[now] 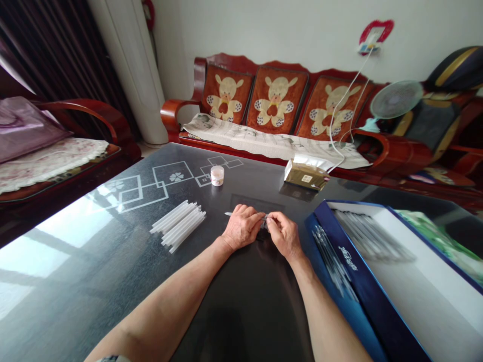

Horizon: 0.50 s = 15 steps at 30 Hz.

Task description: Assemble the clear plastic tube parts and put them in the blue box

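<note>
My left hand (241, 227) is closed around a slim white pen (228, 213), whose pointed tip sticks out to the left. At the other end, the fingertips of my right hand (286, 235) pinch together, almost touching my left thumb. A small translucent piece shows between the two hands, too blurred to make out fully. To the left lies a pile of white pen barrels (180, 224), side by side on the dark table (249, 301). Thin, dark-tipped pen refills (335, 264) lie by my right forearm, along the outer side of the blue box (349, 259).
Several slender sticks (373, 236) lie inside the blue-and-white box. Behind my hands stand a small round tub (217, 176) and a tissue box (306, 173). A green-and-white packet (443, 241) sits right of the box. Beyond the table is a wooden sofa (230, 63).
</note>
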{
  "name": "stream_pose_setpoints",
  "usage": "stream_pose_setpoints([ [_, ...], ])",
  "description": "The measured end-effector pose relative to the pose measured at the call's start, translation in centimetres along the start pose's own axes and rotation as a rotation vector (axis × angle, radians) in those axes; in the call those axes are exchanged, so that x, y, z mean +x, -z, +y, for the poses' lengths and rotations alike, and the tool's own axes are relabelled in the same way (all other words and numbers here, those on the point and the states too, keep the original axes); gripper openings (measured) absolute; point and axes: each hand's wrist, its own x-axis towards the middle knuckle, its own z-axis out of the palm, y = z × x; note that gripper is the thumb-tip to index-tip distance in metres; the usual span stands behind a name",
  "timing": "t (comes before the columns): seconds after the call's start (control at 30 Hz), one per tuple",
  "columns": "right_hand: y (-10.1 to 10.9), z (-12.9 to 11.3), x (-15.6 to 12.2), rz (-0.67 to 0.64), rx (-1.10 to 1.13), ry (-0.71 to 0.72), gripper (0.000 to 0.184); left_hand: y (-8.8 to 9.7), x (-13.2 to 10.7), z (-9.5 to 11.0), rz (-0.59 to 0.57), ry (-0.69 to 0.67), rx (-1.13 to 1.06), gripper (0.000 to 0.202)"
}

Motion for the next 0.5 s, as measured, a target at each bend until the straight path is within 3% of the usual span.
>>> stream_pose_setpoints([
  [0.17, -0.35, 0.04, 0.17, 0.008, -0.085, 0.037, 0.034, 0.05, 0.02, 0.07, -0.003, -0.015, -0.007, 0.030],
  [0.3, -0.56, 0.08, 0.25, 0.010, -0.085, -0.019, 0.043, -0.02, -0.02, 0.00, -0.008, -0.017, -0.003, 0.030],
  [0.5, -0.27, -0.11, 0.06, 0.000, -0.055, -0.014, 0.035, -0.17, -0.10, -0.12, -0.006, -0.008, 0.003, 0.030],
])
